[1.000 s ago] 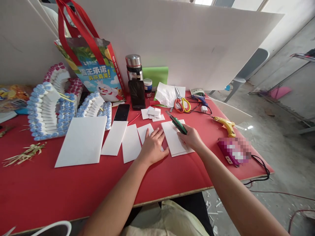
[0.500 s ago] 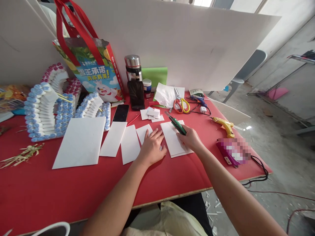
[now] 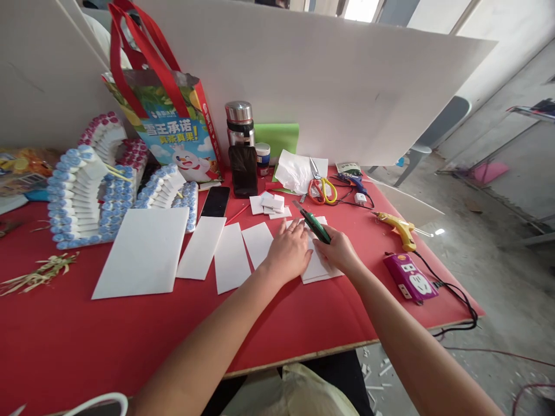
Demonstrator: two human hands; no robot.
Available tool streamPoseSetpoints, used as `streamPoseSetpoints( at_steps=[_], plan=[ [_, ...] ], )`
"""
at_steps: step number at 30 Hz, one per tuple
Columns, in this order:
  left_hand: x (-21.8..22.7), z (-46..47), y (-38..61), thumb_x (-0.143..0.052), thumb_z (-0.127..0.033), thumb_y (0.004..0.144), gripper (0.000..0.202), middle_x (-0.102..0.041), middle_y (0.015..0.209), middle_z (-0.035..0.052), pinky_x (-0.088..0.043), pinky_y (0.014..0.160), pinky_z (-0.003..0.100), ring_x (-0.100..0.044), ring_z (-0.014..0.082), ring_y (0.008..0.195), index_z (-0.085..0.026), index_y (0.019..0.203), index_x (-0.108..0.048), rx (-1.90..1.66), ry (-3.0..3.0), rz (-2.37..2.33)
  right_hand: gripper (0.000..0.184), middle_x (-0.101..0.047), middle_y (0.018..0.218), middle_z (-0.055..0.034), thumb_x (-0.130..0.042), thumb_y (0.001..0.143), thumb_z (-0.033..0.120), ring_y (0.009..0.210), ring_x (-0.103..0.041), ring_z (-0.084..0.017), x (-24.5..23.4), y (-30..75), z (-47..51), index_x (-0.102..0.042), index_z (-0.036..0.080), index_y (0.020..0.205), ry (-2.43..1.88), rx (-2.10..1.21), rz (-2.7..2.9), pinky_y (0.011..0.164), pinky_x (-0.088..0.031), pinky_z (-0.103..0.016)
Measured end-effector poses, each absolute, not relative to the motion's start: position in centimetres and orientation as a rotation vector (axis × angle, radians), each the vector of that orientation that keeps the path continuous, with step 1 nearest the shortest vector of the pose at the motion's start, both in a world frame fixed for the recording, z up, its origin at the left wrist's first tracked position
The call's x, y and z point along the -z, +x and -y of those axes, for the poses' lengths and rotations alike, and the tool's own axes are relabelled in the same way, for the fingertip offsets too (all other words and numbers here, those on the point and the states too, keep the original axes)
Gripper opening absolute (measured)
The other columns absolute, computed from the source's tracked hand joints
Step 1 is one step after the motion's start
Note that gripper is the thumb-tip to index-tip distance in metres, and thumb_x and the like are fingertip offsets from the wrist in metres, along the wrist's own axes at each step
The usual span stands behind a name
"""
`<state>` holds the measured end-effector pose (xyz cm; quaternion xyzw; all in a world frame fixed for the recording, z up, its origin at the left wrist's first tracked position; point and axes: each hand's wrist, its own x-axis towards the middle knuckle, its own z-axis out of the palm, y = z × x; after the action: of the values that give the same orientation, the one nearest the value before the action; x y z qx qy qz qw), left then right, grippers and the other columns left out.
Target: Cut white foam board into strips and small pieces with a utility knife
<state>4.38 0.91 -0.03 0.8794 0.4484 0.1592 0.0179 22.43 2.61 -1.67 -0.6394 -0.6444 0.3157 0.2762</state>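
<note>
With the blade [image 3: 297, 205] of the green cutter [image 3: 318, 227] so near my left hand [image 3: 290, 251], a slipping grip could have nicked a finger; uneven pressure might have skewed the stacked white boards [image 3: 321, 267] on the red counter [image 3: 277, 341]. My left hand lay palm down, fingers loosely spread at the stack's left edge. My right hand [image 3: 340, 248] curled around the cutter over the boards, tip angled forward and leftward.
</note>
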Motion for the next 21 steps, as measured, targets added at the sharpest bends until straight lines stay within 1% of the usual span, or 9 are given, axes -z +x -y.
streamPoseSetpoints(
  at_steps=[4, 7, 10, 12, 14, 15, 18, 20, 21],
  plan=[
    [1.8, -1.5, 6.1, -0.043, -0.023, 0.094, 0.053, -0.046, 0.149, 0.0273, -0.027, 0.120, 0.052, -0.037, 0.0358, 0.145, 0.003, 0.140, -0.046, -0.416, 2.736, -1.492, 0.042, -0.058, 0.057, 0.0052, -0.059, 0.077, 0.029, 0.050, -0.055, -0.015, 1.8, 22.2, -2.6, -0.066, 0.021, 0.118, -1.679, -0.914, 1.682, 0.054, -0.045, -0.025],
    [2.7, -1.3, 6.5, -0.041, -0.022, 0.094, 0.055, -0.042, 0.151, 0.0304, -0.028, 0.119, 0.051, -0.031, 0.0377, 0.147, 0.007, 0.140, -0.044, -0.429, 2.710, -1.518, 0.037, -0.056, 0.055, 0.0063, -0.064, 0.075, 0.032, 0.046, -0.054, -0.014, 1.5, 22.1, -2.7, -0.065, 0.020, 0.111, -1.642, -1.036, 1.588, 0.050, -0.045, -0.025],
    [2.7, -1.2, 6.4, -0.044, -0.022, 0.091, 0.054, -0.042, 0.151, 0.0309, -0.029, 0.119, 0.051, -0.032, 0.0382, 0.147, 0.006, 0.138, -0.046, -0.418, 2.719, -1.493, 0.029, -0.051, 0.047, 0.0071, -0.064, 0.077, 0.039, 0.039, -0.049, -0.014, 0.6, 22.6, -2.5, -0.062, 0.017, 0.096, -1.592, -1.178, 1.471, 0.043, -0.043, -0.025],
    [2.4, -1.2, 6.4, -0.047, -0.022, 0.089, 0.054, -0.042, 0.150, 0.0306, -0.031, 0.117, 0.051, -0.035, 0.0388, 0.146, 0.004, 0.137, -0.048, -0.408, 2.738, -1.490, 0.029, -0.047, 0.042, 0.0079, -0.061, 0.079, 0.041, 0.034, -0.045, -0.013, -0.2, 23.4, -2.1, -0.060, 0.017, 0.094, -1.628, -1.181, 1.431, 0.037, -0.038, -0.024],
    [1.9, -1.3, 6.4, -0.049, -0.022, 0.087, 0.054, -0.044, 0.148, 0.0304, -0.032, 0.116, 0.051, -0.038, 0.0399, 0.143, 0.003, 0.135, -0.050, -0.389, 2.763, -1.491, 0.028, -0.046, 0.041, 0.0082, -0.057, 0.081, 0.037, 0.031, -0.044, -0.012, -1.0, 24.2, -1.7, -0.061, 0.015, 0.099, -1.723, -1.131, 1.445, 0.034, -0.035, -0.022],
    [1.7, -1.3, 6.4, -0.051, -0.022, 0.086, 0.054, -0.046, 0.146, 0.0301, -0.034, 0.115, 0.051, -0.040, 0.0401, 0.141, 0.002, 0.135, -0.050, -0.375, 2.775, -1.492, 0.030, -0.049, 0.044, 0.0075, -0.056, 0.082, 0.034, 0.031, -0.045, -0.012, -1.4, 24.5, -1.6, -0.061, 0.015, 0.105, -1.768, -1.106, 1.471, 0.034, -0.035, -0.021],
    [1.2, -1.5, 6.4, -0.053, -0.023, 0.084, 0.052, -0.052, 0.140, 0.0277, -0.039, 0.109, 0.050, -0.045, 0.0392, 0.138, -0.003, 0.133, -0.053, -0.335, 2.789, -1.504, 0.049, -0.065, 0.066, 0.0028, -0.053, 0.081, 0.025, 0.034, -0.051, -0.010, -2.3, 24.9, -1.2, -0.054, 0.019, 0.130, -1.855, -1.047, 1.575, 0.035, -0.040, -0.021],
    [1.0, -1.5, 6.4, -0.053, -0.023, 0.085, 0.050, -0.054, 0.137, 0.0257, -0.042, 0.106, 0.048, -0.045, 0.0378, 0.137, -0.005, 0.131, -0.054, -0.343, 2.793, -1.502, 0.062, -0.069, 0.080, 0.0004, -0.051, 0.082, 0.022, 0.035, -0.053, -0.010, -2.7, 24.6, -1.2, -0.046, 0.025, 0.143, -1.886, -1.021, 1.649, 0.034, -0.041, -0.021],
    [1.0, -1.6, 6.3, -0.052, -0.022, 0.085, 0.049, -0.055, 0.136, 0.0251, -0.042, 0.105, 0.047, -0.045, 0.0372, 0.137, -0.005, 0.131, -0.054, -0.354, 2.796, -1.494, 0.065, -0.069, 0.084, -0.0004, -0.050, 0.082, 0.022, 0.035, -0.052, -0.010, -2.9, 24.4, -1.2, -0.043, 0.028, 0.147, -1.899, -1.010, 1.688, 0.034, -0.041, -0.021]
  ],
)
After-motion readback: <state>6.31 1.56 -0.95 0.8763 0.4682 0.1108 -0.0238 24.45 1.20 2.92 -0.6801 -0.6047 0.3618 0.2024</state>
